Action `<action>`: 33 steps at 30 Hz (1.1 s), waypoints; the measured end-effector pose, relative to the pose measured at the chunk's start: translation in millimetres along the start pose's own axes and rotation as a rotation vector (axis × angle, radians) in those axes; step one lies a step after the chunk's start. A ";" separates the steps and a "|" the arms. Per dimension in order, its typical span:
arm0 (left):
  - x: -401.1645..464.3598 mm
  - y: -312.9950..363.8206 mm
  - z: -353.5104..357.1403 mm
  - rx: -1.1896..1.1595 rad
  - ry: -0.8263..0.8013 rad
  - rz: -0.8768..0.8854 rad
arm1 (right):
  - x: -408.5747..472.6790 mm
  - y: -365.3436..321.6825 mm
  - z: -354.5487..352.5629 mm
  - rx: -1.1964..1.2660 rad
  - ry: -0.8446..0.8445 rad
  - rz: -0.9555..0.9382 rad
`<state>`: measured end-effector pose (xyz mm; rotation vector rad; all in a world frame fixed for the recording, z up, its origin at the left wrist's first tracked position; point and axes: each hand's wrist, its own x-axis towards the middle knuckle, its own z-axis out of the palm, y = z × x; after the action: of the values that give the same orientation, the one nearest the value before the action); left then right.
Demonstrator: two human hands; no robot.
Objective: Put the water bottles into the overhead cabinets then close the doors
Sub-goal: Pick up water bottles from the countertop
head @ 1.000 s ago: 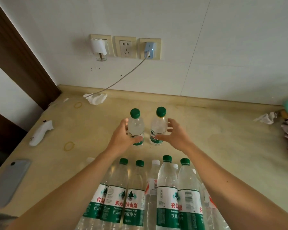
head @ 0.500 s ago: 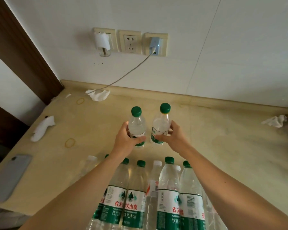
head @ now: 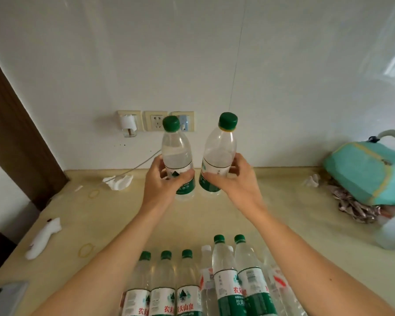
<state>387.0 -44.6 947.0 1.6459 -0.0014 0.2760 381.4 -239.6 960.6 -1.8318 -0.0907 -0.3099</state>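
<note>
My left hand [head: 163, 187] grips a clear water bottle with a green cap [head: 176, 153] around its label, holding it upright above the counter. My right hand [head: 235, 181] grips a second green-capped bottle [head: 219, 151], tilted slightly right. Both bottles are lifted off the beige counter [head: 283, 220]. Several more water bottles [head: 226, 270] stand in a group at the near edge, between my forearms. No overhead cabinet is in view.
A teal bag [head: 365, 174] lies at the right over crumpled wrappers. Wall sockets [head: 155, 120] with a charger cable sit behind the bottles. Crumpled tissue [head: 119, 182], a white object [head: 43, 238], rubber bands and a phone [head: 7, 295] lie on the left.
Both hands closed around the two bottles and lifted them off the counter. The camera tilted upward, showing more wall.
</note>
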 end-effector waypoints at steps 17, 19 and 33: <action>-7.4 335.4 19.9 -0.031 -0.045 0.734 | 0.3 -287.9 -134.6 0.108 0.451 -0.496; 0.1 368.1 23.1 -0.040 -0.006 0.797 | 12.1 -316.3 -151.8 0.100 0.487 -0.529; 94.5 431.1 69.0 0.255 0.371 0.651 | 121.8 -378.6 -145.1 -0.016 0.371 -0.414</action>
<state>419.7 -139.1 1382.4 1.7857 -0.2321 1.1125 390.9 -283.2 1381.6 -1.7321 -0.2087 -0.9369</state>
